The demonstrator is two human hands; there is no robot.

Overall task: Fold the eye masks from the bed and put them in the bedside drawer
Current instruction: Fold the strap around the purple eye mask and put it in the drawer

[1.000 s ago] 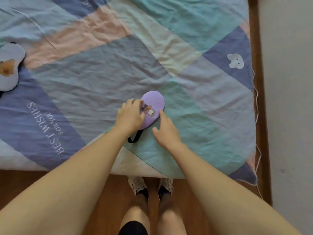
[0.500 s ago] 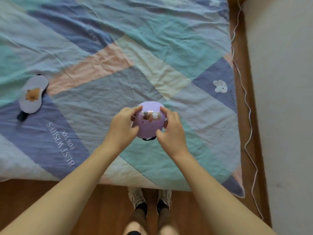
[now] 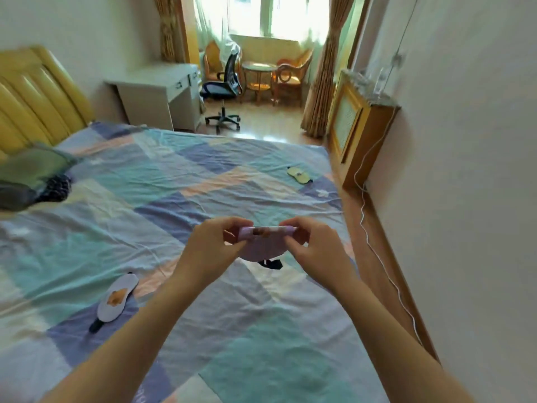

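Note:
I hold a folded purple eye mask (image 3: 261,245) in the air above the bed, its black strap hanging below. My left hand (image 3: 212,245) pinches its left end and my right hand (image 3: 313,248) pinches its right end. A pale blue eye mask (image 3: 117,296) with an orange picture lies flat on the patchwork bedsheet (image 3: 174,199) at the lower left. Far off near the bed's right edge lies a yellow eye mask (image 3: 298,175). No bedside drawer shows clearly in this view.
A yellow headboard (image 3: 32,94) and dark bedding (image 3: 32,178) sit at the left. Beyond the bed stand a white desk (image 3: 157,91) and an office chair (image 3: 225,88). A wooden cabinet (image 3: 357,126) lines the right wall, with a white cable (image 3: 377,254) along the floor.
Both hands lifted the purple eye mask off the bed and now hold it folded in the air. The view swung up from the sheet to the whole room.

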